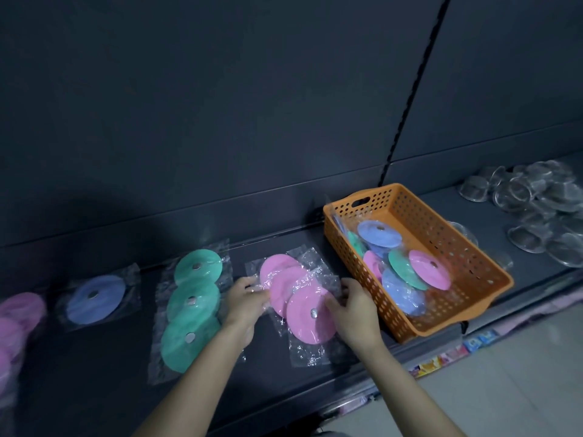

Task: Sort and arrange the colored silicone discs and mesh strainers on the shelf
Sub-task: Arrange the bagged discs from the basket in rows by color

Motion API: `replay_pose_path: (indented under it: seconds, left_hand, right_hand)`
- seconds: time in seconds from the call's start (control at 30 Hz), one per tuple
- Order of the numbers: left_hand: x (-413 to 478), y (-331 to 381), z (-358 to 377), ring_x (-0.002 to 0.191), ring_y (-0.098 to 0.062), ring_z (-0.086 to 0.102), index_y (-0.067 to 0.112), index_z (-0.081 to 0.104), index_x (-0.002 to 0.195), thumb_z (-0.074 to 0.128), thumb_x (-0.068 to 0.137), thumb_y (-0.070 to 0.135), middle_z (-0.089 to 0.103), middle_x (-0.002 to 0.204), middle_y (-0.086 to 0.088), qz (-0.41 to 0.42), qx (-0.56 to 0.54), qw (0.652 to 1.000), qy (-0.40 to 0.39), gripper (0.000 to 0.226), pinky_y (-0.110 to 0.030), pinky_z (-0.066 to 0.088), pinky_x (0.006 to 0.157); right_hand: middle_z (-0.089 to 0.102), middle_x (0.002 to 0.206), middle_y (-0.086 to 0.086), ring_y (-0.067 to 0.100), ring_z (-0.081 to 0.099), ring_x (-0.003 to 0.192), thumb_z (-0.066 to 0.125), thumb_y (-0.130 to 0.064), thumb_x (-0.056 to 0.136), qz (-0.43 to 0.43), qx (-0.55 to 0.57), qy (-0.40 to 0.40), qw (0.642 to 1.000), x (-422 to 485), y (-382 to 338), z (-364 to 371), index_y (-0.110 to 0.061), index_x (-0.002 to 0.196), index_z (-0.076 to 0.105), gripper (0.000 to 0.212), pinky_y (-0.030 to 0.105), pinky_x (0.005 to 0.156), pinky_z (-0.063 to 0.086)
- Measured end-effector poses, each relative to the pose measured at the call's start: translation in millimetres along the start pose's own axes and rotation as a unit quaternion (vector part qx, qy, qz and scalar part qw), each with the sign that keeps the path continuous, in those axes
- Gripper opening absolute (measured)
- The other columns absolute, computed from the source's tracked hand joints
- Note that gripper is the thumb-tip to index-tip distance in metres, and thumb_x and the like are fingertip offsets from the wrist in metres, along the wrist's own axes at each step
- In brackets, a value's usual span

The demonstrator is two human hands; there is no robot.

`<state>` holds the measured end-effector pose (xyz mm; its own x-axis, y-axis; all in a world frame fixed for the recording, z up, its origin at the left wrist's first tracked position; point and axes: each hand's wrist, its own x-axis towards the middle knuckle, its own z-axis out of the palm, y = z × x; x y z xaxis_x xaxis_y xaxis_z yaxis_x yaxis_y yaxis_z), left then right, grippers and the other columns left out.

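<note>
Discs (310, 323) between left hand (243, 298), right hand (356, 307)

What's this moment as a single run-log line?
stage: sorting | left hand: holds pink discs | right hand: holds pink discs | orange basket: mixed discs inside | mesh strainers: piled right

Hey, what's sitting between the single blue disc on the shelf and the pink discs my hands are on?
Three green discs in clear bags, overlapping in a row on the shelf, seen in the head view.

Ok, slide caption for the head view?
Left hand and right hand hold bagged pink discs beside the orange basket on the shelf.
</note>
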<state>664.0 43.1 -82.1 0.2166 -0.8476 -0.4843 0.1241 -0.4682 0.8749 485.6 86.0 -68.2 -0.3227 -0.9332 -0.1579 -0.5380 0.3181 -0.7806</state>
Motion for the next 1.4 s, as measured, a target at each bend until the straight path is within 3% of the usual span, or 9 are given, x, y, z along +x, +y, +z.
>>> replay_pose_path:
  seconds: [0.2,0.37,0.5,0.6,0.77,0.87,1.07,1.2,1.4]
  left_hand:
    - [0.8,-1.5,2.2,0.081,-0.022,0.058,0.005,0.052,0.111,0.054,0.085,-0.013,0.056,0.099,-0.012,-0.011,-0.048,0.999,-0.003,0.032,-0.028,0.051,0.068]
    - [3.3,-8.0,0.6,0.076,-0.016,0.058,0.007,0.058,0.096,0.059,0.090,0.001,0.060,0.091,-0.009,-0.041,-0.124,0.991,0.023,0.009,-0.026,0.051,0.068]
    - [5.8,-10.4,4.0,0.066,-0.015,0.054,0.006,0.060,0.092,0.058,0.092,0.008,0.060,0.079,-0.009,-0.037,-0.123,0.990,0.051,0.003,-0.021,0.055,0.059]
    - [4.0,-9.0,2.2,0.073,-0.018,0.054,0.010,0.059,0.086,0.058,0.093,0.011,0.061,0.084,-0.010,-0.039,-0.143,0.989,0.028,0.006,-0.028,0.053,0.071]
    - [-4.4,-12.1,-6.9,0.092,-0.022,0.062,0.016,0.054,0.118,0.066,0.084,0.000,0.061,0.101,-0.014,-0.014,-0.096,0.992,-0.076,0.039,-0.032,0.052,0.084]
    - [-8.4,-14.0,-4.4,0.089,-0.024,0.063,0.021,0.050,0.120,0.067,0.082,-0.003,0.064,0.099,-0.012,0.009,-0.005,0.998,-0.062,0.049,-0.034,0.055,0.080]
    - [-6.7,-14.5,-1.7,0.087,-0.021,0.064,0.012,0.053,0.118,0.065,0.083,-0.002,0.062,0.103,-0.010,0.028,0.020,0.999,-0.033,0.040,-0.030,0.054,0.073]
    - [-1.2,-1.3,0.2,0.077,-0.019,0.061,0.012,0.053,0.110,0.061,0.085,-0.006,0.061,0.094,-0.008,0.051,0.037,0.997,-0.032,0.032,-0.028,0.052,0.065]
    - [21.3,19.6,-6.8,0.078,-0.025,0.063,0.010,0.052,0.112,0.063,0.082,-0.003,0.063,0.085,-0.007,0.061,0.137,0.989,-0.017,0.034,-0.036,0.056,0.073]
  right_hand:
    - [0.064,0.101,0.004,0.018,0.060,0.089,0.073,-0.025,0.079,0.008,0.006,-0.029,1.000,-13.7,4.9,2.4,-0.012,0.131,0.045,0.061,0.021,0.075,0.041]
    - [0.059,0.061,0.002,0.017,0.054,0.055,0.069,-0.006,0.083,0.116,0.155,0.001,0.981,-7.3,9.3,-4.7,-0.008,0.080,0.062,0.007,0.027,0.049,0.045]
    - [0.054,0.064,0.010,0.019,0.051,0.057,0.059,0.001,0.088,0.220,0.360,-0.010,0.906,-10.4,3.7,-6.4,-0.005,0.081,0.055,0.010,0.027,0.050,0.049]
    - [0.048,0.068,0.010,0.020,0.051,0.061,0.056,0.009,0.085,0.234,0.398,0.013,0.887,-13.2,3.3,-3.6,-0.007,0.086,0.050,0.017,0.030,0.053,0.052]
    - [0.057,0.073,0.004,0.021,0.058,0.065,0.061,0.007,0.073,0.145,0.178,0.042,0.972,-26.2,10.1,4.4,-0.019,0.126,0.045,0.061,0.037,0.070,0.054]
    - [0.066,0.080,0.003,0.022,0.062,0.073,0.062,-0.004,0.076,0.065,0.041,0.028,0.997,-31.7,10.9,5.3,-0.019,0.125,0.051,0.053,0.030,0.071,0.048]
    - [0.061,0.103,0.008,0.022,0.057,0.083,0.063,-0.021,0.084,0.040,-0.070,0.017,0.997,-32.5,12.1,2.3,-0.014,0.107,0.058,0.025,0.032,0.076,0.047]
    - [0.041,0.137,0.015,0.036,0.045,0.116,0.062,-0.018,0.083,-0.066,-0.203,0.035,0.976,-28.0,15.7,4.7,-0.018,0.138,0.043,0.058,0.040,0.100,0.038]
    - [0.009,0.159,0.008,0.029,0.003,0.146,0.047,-0.033,0.093,-0.176,-0.285,-0.108,0.936,-13.1,3.7,18.1,-0.023,0.142,0.034,0.052,0.040,0.118,0.013]
